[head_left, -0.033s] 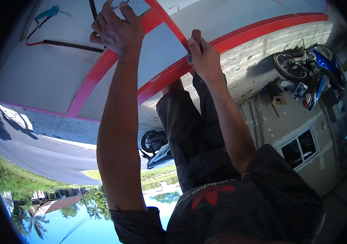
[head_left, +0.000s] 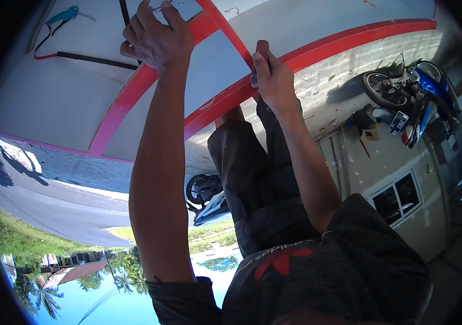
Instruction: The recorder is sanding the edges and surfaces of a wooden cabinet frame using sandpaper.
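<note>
Left hand (head_left: pixel 157 38) lies closed, knuckles toward the camera, on a white panel (head_left: pixel 68 92) at about 11 o'clock, its fingers curled over the panel's upper edge beside a small pale card (head_left: pixel 186 8). Right hand (head_left: pixel 274 81) is clenched round a small dark-handled tool (head_left: pixel 262 51) at 12 o'clock, with the tool's tip hidden behind the fingers where it meets the curved red trim strip (head_left: pixel 317 51).

Risks, as judged: the tool could skid off the narrow strip and mark the white surface, since the grip is one-handed. The bracing hand sits near the crossing red strips (in line with a slip). A teal-handled tool (head_left: pixel 63 15) with a red cord lies loose at 10 o'clock and could slide. A blue motorcycle (head_left: pixel 420 92) stands well apart at 3 o'clock.
</note>
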A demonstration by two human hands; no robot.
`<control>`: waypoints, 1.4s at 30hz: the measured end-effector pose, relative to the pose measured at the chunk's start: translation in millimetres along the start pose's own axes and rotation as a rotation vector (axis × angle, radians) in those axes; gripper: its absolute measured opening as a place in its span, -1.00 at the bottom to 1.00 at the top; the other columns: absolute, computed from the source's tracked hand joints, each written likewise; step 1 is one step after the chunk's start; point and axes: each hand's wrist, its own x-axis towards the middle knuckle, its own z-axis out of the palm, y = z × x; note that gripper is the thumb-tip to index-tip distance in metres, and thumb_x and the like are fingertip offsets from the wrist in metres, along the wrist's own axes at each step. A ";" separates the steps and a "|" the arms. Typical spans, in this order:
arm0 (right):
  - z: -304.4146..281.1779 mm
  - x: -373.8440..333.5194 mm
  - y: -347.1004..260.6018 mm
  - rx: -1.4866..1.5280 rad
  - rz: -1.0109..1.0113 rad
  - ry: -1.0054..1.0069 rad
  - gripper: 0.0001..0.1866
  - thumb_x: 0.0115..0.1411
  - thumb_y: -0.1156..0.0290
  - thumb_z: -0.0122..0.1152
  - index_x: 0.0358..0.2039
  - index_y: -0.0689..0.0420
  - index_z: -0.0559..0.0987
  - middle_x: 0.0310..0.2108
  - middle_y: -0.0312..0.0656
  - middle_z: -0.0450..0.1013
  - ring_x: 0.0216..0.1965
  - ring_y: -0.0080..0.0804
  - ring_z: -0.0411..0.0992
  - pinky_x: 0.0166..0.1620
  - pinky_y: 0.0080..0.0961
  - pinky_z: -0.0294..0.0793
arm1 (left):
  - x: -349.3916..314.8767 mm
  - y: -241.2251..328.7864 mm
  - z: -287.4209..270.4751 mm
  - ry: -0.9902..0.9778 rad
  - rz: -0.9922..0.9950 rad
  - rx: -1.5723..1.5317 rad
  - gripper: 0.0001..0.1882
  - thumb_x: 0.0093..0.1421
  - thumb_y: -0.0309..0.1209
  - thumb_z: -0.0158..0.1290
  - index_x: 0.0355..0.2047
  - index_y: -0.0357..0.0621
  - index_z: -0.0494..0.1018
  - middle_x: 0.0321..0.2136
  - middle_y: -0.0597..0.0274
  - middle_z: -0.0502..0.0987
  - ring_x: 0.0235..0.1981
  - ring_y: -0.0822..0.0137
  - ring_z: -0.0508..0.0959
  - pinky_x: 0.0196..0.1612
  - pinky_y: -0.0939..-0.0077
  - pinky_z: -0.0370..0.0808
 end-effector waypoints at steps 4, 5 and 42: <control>3.2 11.2 7.0 -0.221 -0.056 0.040 -0.65 0.41 0.24 0.03 -0.25 0.32 0.56 -0.50 0.14 0.56 -0.40 0.21 0.58 -0.28 0.00 0.55 | -0.7 21.6 -11.6 -0.118 -0.073 0.094 -0.46 0.47 0.07 -0.16 0.26 0.05 0.39 0.07 0.20 0.56 0.11 0.19 0.43 0.20 0.00 0.21; 2.1 6.4 7.1 -0.226 -0.055 0.036 -0.65 0.41 0.24 0.03 -0.25 0.32 0.56 -0.50 0.14 0.56 -0.40 0.21 0.58 -0.28 0.00 0.55 | -2.4 20.4 -14.6 -0.120 -0.079 0.095 -0.46 0.47 0.07 -0.16 0.26 0.05 0.39 0.07 0.20 0.56 0.11 0.19 0.43 0.20 0.00 0.21; 8.2 -1.2 -16.9 -0.219 -0.046 0.086 -0.74 0.40 0.29 0.00 -0.21 0.24 0.53 -0.31 0.01 0.55 -0.39 0.08 0.59 -0.27 -0.01 0.60 | 4.3 17.2 -17.8 -0.171 -0.053 0.099 -0.48 0.42 0.02 -0.16 0.15 -0.05 0.47 -0.08 0.43 0.63 0.04 0.26 0.40 0.13 0.16 0.11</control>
